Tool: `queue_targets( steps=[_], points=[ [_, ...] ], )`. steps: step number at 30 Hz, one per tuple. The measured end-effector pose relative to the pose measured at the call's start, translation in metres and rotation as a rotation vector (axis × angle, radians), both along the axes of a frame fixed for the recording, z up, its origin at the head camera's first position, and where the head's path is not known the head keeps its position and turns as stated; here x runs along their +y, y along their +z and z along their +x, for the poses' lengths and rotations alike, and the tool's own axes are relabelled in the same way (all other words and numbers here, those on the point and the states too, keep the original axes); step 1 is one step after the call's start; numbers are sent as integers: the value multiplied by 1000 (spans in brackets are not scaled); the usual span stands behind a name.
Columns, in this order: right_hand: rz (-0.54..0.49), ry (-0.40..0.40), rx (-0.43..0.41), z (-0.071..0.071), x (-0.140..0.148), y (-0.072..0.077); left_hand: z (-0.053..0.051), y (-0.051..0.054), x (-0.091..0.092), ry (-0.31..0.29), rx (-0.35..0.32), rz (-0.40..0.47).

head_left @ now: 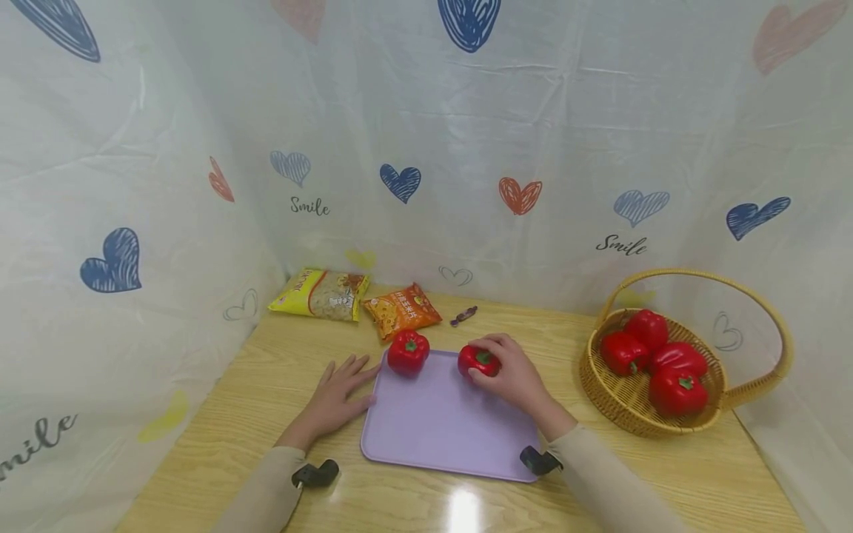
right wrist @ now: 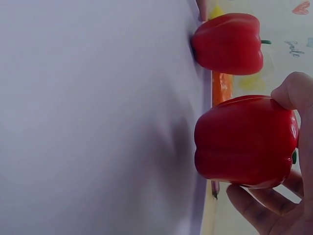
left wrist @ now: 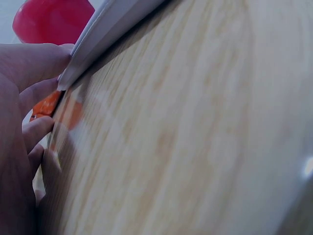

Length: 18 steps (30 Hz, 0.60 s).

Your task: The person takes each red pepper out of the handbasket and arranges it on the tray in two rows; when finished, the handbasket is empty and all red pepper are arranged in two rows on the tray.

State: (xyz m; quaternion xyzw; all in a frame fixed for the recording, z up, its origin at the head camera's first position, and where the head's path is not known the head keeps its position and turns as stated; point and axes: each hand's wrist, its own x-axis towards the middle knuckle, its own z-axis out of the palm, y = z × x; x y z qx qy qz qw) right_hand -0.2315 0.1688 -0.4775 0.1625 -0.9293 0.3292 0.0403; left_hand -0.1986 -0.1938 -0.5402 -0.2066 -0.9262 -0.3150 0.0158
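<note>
The right hand (head_left: pixel 512 375) grips a red bell pepper (head_left: pixel 477 362) over the back edge of the purple tray (head_left: pixel 446 422); in the right wrist view, thumb and fingers hold this pepper (right wrist: pixel 244 142) at its sides, stem toward the palm. A second pepper (head_left: pixel 408 352) stands on the tray's back left corner, stem up. Fingers of the left hand (head_left: pixel 336 400) touch the tray's left edge, the palm over the table. The left wrist view shows the left hand (left wrist: pixel 24 112) with fingertips against the tray rim (left wrist: pixel 98 39).
At the right is a wicker basket (head_left: pixel 623 403) with a tall handle, holding several red peppers (head_left: pixel 677 391). Behind the tray lie a yellow snack bag (head_left: pixel 323 295), an orange snack bag (head_left: pixel 403 310) and a small wrapped candy (head_left: pixel 463 316). A printed curtain hangs behind.
</note>
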Motion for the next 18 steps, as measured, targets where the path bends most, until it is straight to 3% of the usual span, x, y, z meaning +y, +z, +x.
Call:
queue_targets(
  steps=[18],
  points=[
    [-11, 4, -56, -9, -27, -8, -1, -1, 0, 5, 4, 0]
  ],
)
